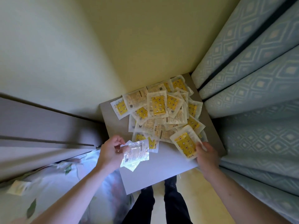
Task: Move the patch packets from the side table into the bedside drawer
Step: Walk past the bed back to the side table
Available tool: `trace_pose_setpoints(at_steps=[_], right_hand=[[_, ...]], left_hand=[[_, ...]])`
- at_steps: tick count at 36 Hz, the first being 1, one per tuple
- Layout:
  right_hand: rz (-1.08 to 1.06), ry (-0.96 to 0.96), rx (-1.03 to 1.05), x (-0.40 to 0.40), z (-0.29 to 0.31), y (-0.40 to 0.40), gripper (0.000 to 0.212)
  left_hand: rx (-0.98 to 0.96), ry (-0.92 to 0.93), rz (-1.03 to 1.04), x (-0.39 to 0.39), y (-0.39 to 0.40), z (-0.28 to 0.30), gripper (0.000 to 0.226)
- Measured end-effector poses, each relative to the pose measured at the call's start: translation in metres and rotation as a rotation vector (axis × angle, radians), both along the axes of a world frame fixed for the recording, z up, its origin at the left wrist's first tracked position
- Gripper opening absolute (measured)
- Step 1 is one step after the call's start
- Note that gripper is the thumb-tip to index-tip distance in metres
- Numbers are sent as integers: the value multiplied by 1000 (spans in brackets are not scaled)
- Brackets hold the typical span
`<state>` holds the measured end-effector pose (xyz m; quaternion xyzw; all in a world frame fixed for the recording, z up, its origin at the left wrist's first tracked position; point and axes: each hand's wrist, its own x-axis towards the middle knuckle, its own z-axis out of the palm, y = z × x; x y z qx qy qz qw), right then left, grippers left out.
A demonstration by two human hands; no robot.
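Patch packets (159,110), glossy square plastic; one crinkled in left grip (111,150), another flat in right grip (205,155).

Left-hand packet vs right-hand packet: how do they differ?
The left-hand packet, pinched by the left hand, shows its pale printed side; the right-hand packet shows its yellow patterned side. The left-hand packet is lifted over the bare front of the side table; the right-hand packet, gripped at its corner by the right hand, lies tilted against the pile. Both are clear-edged patch sachets.
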<state>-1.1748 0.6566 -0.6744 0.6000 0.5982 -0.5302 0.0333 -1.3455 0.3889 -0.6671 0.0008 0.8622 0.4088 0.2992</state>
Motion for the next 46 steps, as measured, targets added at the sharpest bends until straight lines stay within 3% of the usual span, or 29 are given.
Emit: trace_pose_setpoints(at_steps=[9,12,16,19,25,38,46], right_hand=[[249,176,227,-70,19,4,17],[299,240,195,-103,26,-2,20],[321,167,125,-133,16,-12,26],[354,73,193,-147,8,-19,28],[195,-37,160,-160,-2,-25,28],[160,-99,108,-152,-7,-52,27],[346,-13,309,-138,14,-50,23]], left_hand=[[36,18,59,14,8,13,23],[48,24,75,11,10,15,24],[58,34,82,7,13,19,25],[45,52,89,2,13,22,26],[45,63,123,0,1,23,27],[26,34,187,10,-33,27,26],[15,31,198,18,-46,41,25]])
